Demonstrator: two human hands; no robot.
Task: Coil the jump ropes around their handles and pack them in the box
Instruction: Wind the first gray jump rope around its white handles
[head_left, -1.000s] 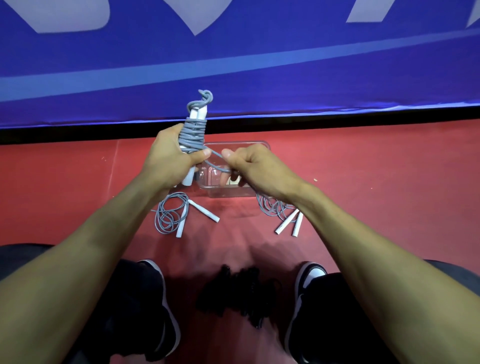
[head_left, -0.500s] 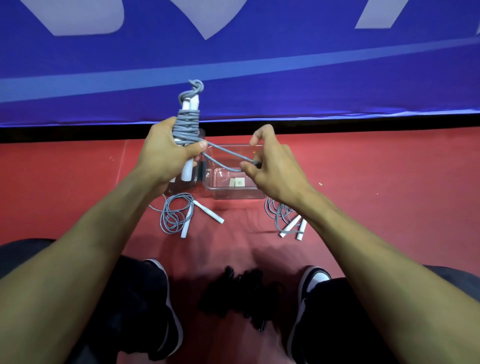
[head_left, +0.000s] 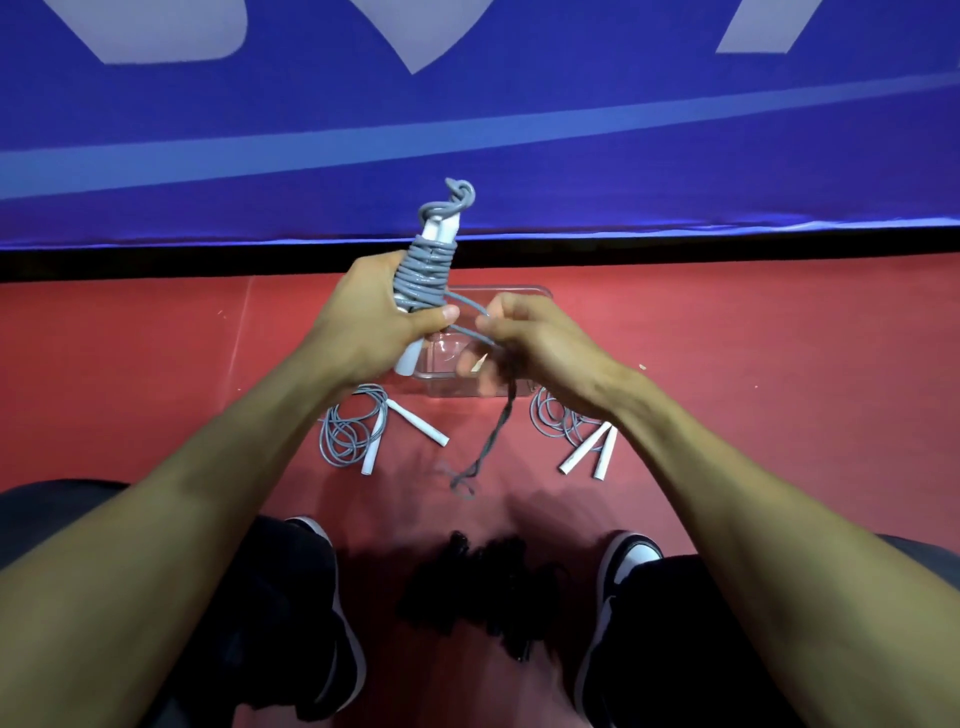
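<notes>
Grey rope (head_left: 423, 275) coiled round white handles (head_left: 435, 234) sits clamped in the left hand (head_left: 374, 322); right hand (head_left: 530, 338) seemingly pinches its blurred loose end.

The grey cord (head_left: 423, 273) is showing a smooth, slightly glossy rubbery skin, the white handles (head_left: 586, 452) are looking like smooth matt plastic, the box (head_left: 498, 291) is reading as clear glossy plastic, and the red floor (head_left: 753, 374) is appearing matt beneath a blue cloth-like banner (head_left: 571, 156).
</notes>
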